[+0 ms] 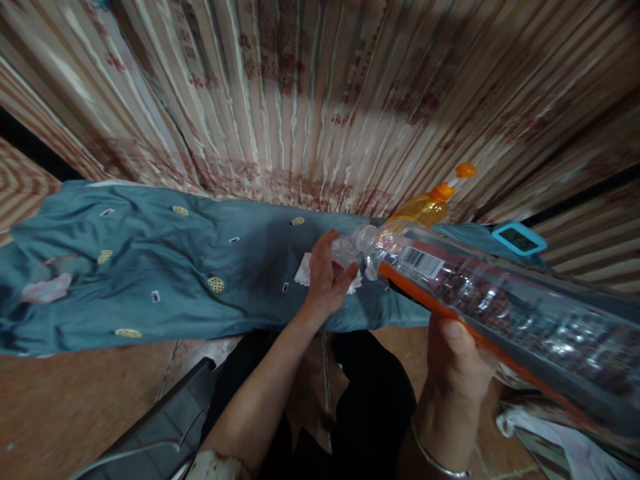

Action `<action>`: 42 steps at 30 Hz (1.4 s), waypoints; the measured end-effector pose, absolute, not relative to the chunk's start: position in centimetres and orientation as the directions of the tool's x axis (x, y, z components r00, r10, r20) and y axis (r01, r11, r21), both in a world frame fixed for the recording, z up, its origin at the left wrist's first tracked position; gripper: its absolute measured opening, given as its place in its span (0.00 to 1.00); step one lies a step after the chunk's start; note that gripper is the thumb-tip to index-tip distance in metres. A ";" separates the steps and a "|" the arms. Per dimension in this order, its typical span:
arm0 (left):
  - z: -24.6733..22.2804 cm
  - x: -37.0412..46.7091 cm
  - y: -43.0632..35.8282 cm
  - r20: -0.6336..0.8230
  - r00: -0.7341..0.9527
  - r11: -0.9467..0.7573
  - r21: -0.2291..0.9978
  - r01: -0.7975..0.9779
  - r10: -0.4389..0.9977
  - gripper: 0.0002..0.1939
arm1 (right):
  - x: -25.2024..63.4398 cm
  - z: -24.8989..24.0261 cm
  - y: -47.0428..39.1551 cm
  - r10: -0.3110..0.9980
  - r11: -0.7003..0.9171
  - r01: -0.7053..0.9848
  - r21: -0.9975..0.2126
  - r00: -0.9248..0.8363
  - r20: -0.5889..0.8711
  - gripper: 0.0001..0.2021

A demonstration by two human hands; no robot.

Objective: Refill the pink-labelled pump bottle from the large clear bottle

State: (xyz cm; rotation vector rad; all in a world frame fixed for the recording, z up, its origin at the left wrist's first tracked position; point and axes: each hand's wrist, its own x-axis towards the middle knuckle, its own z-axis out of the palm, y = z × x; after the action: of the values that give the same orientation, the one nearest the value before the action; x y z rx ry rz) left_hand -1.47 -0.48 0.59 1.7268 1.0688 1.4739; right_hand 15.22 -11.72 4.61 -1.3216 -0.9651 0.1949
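Note:
My left hand (326, 279) is closed round a small clear plastic bottle (344, 248), of which a bit of pink label shows between the fingers. White tissue (303, 269) lies under that bottle on the blue-green cloth (260, 267). In my right hand (463, 353) is a large clear plastic bottle (480, 300) with an orange and dark label and a barcode, gripped from below. It lies tilted, its neck pointing left at the small bottle's top. Whether the two mouths touch, I cannot tell. Liquid is not clearly visible in either.
Behind the large bottle's neck stands a yellow bottle with an orange pump top (423, 208). A blue-framed digital display (520, 238) is at the cloth's right end. Crumpled pale tissue (47, 289) lies far left. A pleated curtain (300, 100) hangs behind; a grey object (165, 420) stands lower left.

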 end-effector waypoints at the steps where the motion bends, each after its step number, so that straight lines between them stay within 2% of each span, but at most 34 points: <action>1: 0.6 -1.5 -0.5 0.477 0.048 -0.477 0.859 0.184 0.878 0.32 | 15.2 4.6 -11.7 0.622 0.298 0.390 -0.871 0.613 0.487 0.27; 10: 0.5 -1.5 -0.5 0.481 0.046 -0.481 0.857 0.183 0.875 0.32 | 15.5 4.7 -11.5 0.636 0.308 0.410 -0.859 0.582 0.506 0.24; 15: 0.7 -1.5 -0.5 0.462 0.048 -0.462 0.868 0.181 0.886 0.33 | 14.7 5.6 -11.2 0.682 0.337 0.340 -0.878 0.555 0.476 0.25; 19: 0.8 -1.6 -0.6 0.457 0.048 -0.458 0.872 0.173 0.888 0.32 | 14.4 6.0 -11.1 0.644 0.341 0.374 -0.863 0.575 0.504 0.23; 23: 0.7 -1.5 -0.5 0.474 0.042 -0.473 0.864 0.171 0.880 0.32 | 14.5 6.0 -11.0 0.695 0.397 0.294 -0.869 0.522 0.494 0.21; 28: 0.7 -1.4 -0.5 0.464 0.044 -0.464 0.867 0.179 0.885 0.34 | 14.9 5.3 -11.3 0.652 0.347 0.353 -0.869 0.575 0.494 0.24; 32: 0.9 -1.4 -0.5 0.458 0.050 -0.458 0.868 0.190 0.888 0.33 | 15.1 5.0 -11.4 0.671 0.326 0.363 -0.873 0.561 0.484 0.27; 39: 0.7 -1.4 -0.4 0.468 0.050 -0.469 0.862 0.195 0.882 0.33 | 14.8 5.5 -11.1 0.672 0.374 0.314 -0.873 0.556 0.489 0.22; 42: 0.7 -1.4 -0.4 0.469 0.048 -0.469 0.862 0.191 0.882 0.33 | 14.8 5.5 -11.1 0.663 0.377 0.305 -0.875 0.570 0.485 0.24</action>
State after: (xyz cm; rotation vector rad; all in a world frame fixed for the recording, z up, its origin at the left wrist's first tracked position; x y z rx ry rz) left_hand -1.41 -0.40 0.68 1.7249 1.0834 1.4632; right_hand 14.78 -11.13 5.52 -1.2097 -0.9922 0.2850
